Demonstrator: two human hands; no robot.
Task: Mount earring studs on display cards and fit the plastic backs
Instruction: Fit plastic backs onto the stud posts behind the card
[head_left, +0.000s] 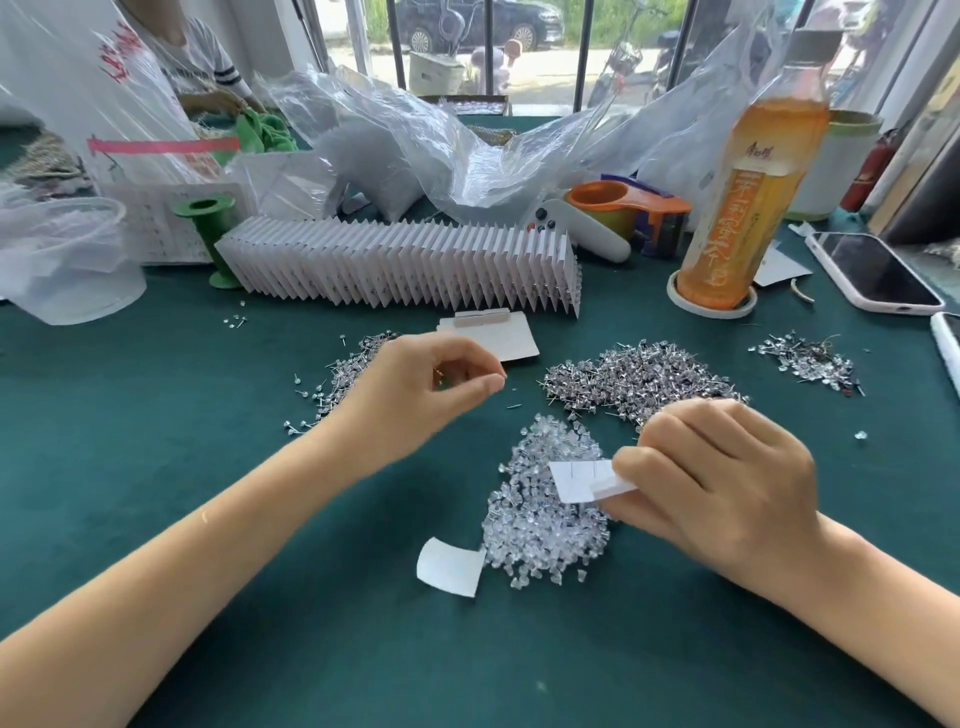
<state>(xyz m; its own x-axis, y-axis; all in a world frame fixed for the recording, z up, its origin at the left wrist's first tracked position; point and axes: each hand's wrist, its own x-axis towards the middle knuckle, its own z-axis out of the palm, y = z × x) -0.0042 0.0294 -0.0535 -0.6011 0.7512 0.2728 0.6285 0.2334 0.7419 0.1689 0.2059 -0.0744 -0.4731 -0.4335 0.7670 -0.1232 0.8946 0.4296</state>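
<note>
My right hand (722, 478) grips a small white display card (576, 480) just above the heap of clear plastic backs (545, 499). My left hand (421, 389) hovers over the green cloth with thumb and forefinger pinched together; whether a stud sits between them I cannot make out. Metal earring studs lie in a big pile (644, 374) beyond my right hand, a second pile (348, 374) partly hidden behind my left hand, and a small pile (805, 358) to the right. A short stack of blank cards (498, 335) lies ahead, and one curled card (449, 566) lies near me.
A long fanned row of finished cards (405, 265) crosses the table. Behind it are crumpled plastic bags (441, 150), a green spool (208, 234), an orange tape dispenser (623, 208), a tea bottle (748, 197), a phone (872, 273) and another person (202, 67) at the far left.
</note>
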